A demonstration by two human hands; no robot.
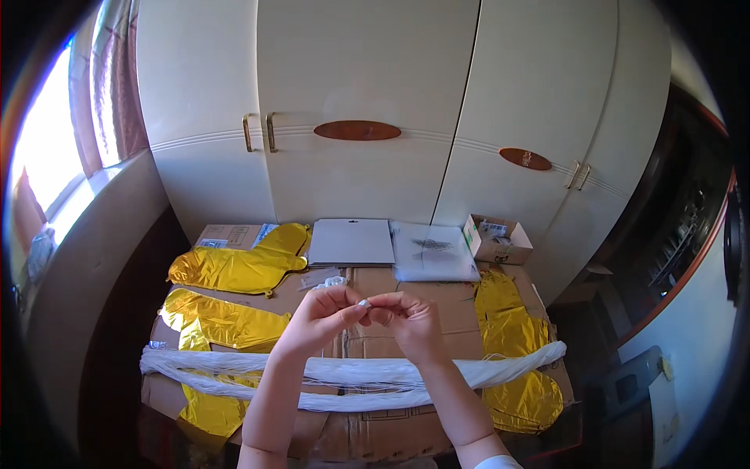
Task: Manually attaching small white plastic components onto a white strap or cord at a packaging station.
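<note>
Above the middle of the cardboard-covered table [367, 336], my left hand [324, 314] and my right hand [408, 319] meet fingertip to fingertip. Both are closed in a pinch around a small white piece [364, 303], too small to name more exactly. Just behind my left hand lies a small white coil [334, 281] of what looks like ribbon or string. A long hank of white strands [359, 400] stretches across the table under my forearms. Flat gold foil balloons [238, 270] lie to the left, and another gold foil piece [512, 344] is on the right.
Toward the back are a stack of grey-white sheets [351, 242], a pile of clear plastic bags [433, 254] and an open carton [500, 248] with small packets. Tall cream cabinet doors [359, 62] rise behind the table. A bright window [47, 125] is on the left.
</note>
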